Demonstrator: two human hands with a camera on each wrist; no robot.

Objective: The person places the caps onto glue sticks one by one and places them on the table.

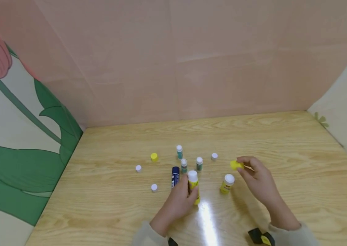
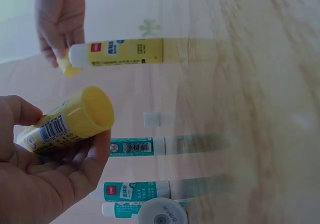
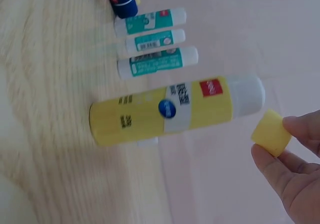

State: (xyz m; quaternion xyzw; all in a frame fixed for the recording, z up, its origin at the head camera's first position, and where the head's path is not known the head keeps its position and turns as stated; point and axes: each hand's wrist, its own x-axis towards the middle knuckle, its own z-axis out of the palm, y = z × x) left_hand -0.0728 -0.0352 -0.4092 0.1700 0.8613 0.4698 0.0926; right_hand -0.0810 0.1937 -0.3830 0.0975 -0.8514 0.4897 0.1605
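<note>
My left hand point(image 1: 177, 198) grips a yellow glue stick point(image 1: 196, 189) with a white top, its fingers curled round the barrel. In the left wrist view, the open-looking yellow base of this glue stick point(image 2: 70, 121) faces the camera. Between thumb and fingertips, my right hand point(image 1: 259, 182) pinches a small yellow cap point(image 1: 236, 165). Just left of and below that cap in the head view, a second yellow glue stick point(image 1: 226, 187) stands upright on the table with its white top uppermost. The right wrist view shows the pinched cap point(image 3: 271, 133) close beside that white top.
Three teal glue sticks point(image 1: 199, 164) with white tops stand mid-table, near a navy glue stick point(image 1: 175, 175). Small white caps point(image 1: 154, 187) and another yellow cap point(image 1: 154, 157) lie around them on the wooden table point(image 1: 105, 191). A pink backdrop point(image 1: 173, 68) rises behind.
</note>
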